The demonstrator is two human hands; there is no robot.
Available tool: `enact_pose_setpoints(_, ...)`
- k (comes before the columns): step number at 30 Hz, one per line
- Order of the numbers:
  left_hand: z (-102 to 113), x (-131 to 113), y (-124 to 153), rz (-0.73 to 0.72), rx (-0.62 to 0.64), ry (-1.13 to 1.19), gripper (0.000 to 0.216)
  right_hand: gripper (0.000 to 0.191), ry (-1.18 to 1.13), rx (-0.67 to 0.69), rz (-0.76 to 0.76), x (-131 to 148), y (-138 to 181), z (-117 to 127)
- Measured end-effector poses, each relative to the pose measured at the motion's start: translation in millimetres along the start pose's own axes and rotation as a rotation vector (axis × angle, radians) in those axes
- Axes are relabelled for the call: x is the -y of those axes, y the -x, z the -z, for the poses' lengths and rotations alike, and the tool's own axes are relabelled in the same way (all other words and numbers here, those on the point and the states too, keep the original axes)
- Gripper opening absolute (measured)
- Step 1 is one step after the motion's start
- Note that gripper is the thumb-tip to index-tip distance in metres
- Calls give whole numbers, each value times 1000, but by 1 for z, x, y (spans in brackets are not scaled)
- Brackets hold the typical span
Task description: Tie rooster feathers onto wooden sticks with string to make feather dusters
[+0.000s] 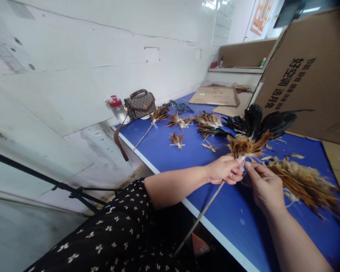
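My left hand (223, 170) is closed around the top of a thin stick (198, 219) just below a tuft of brown and black feathers (248, 141) bound to it. My right hand (265, 185) pinches at the base of the same tuft, fingertips touching the left hand's. The stick slants down past the edge of the blue table (238, 223). A heap of loose brown feathers (306, 181) lies just right of my right hand.
Several small feather bundles (177, 139) and another feathered stick (155, 117) lie farther back on the table. A brown handbag (139, 104) and a red-capped bottle (117, 107) stand at the far left corner. Large cardboard boxes (311, 75) rise at the right. A white wall runs along the left.
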State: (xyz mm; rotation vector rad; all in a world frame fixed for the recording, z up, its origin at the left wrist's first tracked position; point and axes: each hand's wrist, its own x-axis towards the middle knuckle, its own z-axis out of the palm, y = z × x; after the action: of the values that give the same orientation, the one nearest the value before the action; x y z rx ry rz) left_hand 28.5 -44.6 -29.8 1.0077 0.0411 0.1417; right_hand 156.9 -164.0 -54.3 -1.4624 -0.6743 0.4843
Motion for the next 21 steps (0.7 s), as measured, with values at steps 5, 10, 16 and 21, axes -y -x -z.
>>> enact_pose_setpoints(5, -2, -4, 1, 12, -24, 17, 51, 56, -4, 4, 13, 0, 0, 1)
enact_pose_setpoints(10, -3, -6, 1, 50, -88, 30, 47, 55, -3, 36, -1, 2, 2, -1)
enact_pose_setpoints(16, 6, -6, -4, -9, -69, 54, 45, 56, 70, 7, -11, -5, -1, 6)
enact_pose_setpoints(21, 8, -9, -9, 0, -57, 89, 54, 57, 267, -45, 19, -4, -2, 13)
